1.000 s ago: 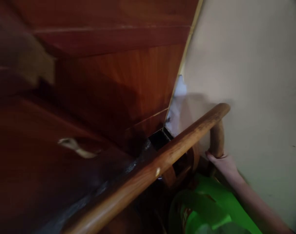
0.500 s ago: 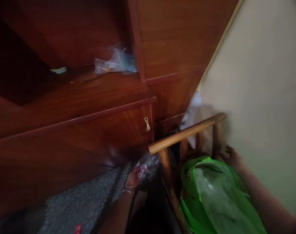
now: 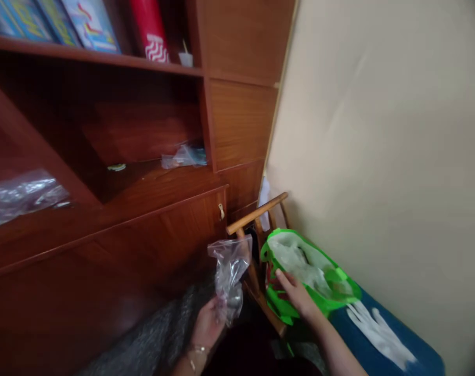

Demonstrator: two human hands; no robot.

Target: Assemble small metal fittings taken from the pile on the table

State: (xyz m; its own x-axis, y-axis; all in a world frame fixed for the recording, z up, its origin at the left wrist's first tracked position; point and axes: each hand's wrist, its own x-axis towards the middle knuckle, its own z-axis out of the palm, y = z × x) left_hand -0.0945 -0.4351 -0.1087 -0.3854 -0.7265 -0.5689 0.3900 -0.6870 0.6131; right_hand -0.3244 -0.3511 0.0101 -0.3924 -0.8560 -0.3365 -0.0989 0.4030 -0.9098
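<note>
My left hand (image 3: pixel 208 324), with a bracelet at the wrist, is shut on a crumpled clear plastic bag (image 3: pixel 229 277) low in the middle of the view. To the right, my right hand (image 3: pixel 296 295) lies with its fingers apart on a bright green bag (image 3: pixel 310 271). That bag has a whitish translucent lining and rests against a wooden chair (image 3: pixel 257 213), hiding most of the chair's lower part.
A reddish wooden cabinet (image 3: pixel 143 235) with a small door pull (image 3: pixel 221 211) fills the left, its shelves holding books (image 3: pixel 26 15), a red box (image 3: pixel 147 28) and loose plastic (image 3: pixel 182 156). A cream wall (image 3: pixel 378 130) bounds the right. Grey fabric (image 3: pixel 151 334) and blue cloth (image 3: pixel 378 334) lie below.
The view has swung back and now shows more shelves. My left hand has raised the plastic bag, and my right hand has moved from beside the wall onto the green bag.
</note>
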